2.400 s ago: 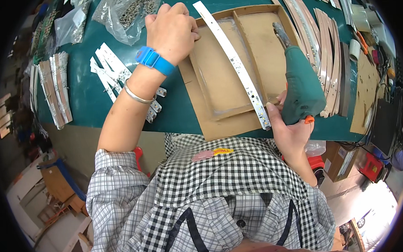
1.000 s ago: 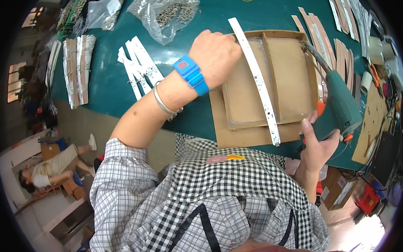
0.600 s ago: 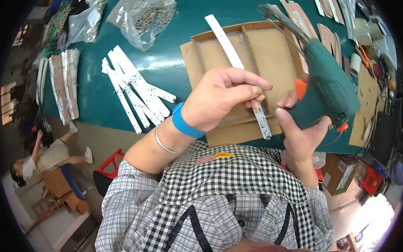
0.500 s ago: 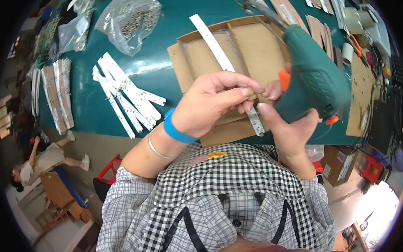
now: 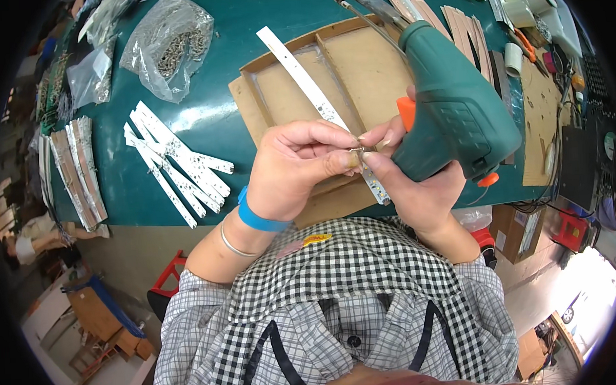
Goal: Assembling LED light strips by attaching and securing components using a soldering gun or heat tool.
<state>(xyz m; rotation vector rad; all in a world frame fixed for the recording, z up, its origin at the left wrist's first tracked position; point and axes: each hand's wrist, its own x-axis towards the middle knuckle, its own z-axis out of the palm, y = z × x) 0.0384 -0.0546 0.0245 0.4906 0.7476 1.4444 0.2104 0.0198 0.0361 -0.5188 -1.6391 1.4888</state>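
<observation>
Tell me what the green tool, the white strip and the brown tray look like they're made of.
Green tool: likely moulded plastic, matte, with a ribbed grip and an orange trigger.
White strip: looks like thin rigid board, glossy white with small dots; possibly a circuit strip.
Brown tray: seems to be fibreboard or cardboard, with a dull, flat brown surface and raised edges.

Matt plastic glue gun [image 5: 454, 113] — brown cardboard tray [image 5: 358, 68]

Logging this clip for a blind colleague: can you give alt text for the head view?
A person's left hand and right hand pinch a small metal part together, the right also gripping a green pistol-shaped power tool. Below lie a long white strip across a shallow cardboard tray on a green table.
</observation>
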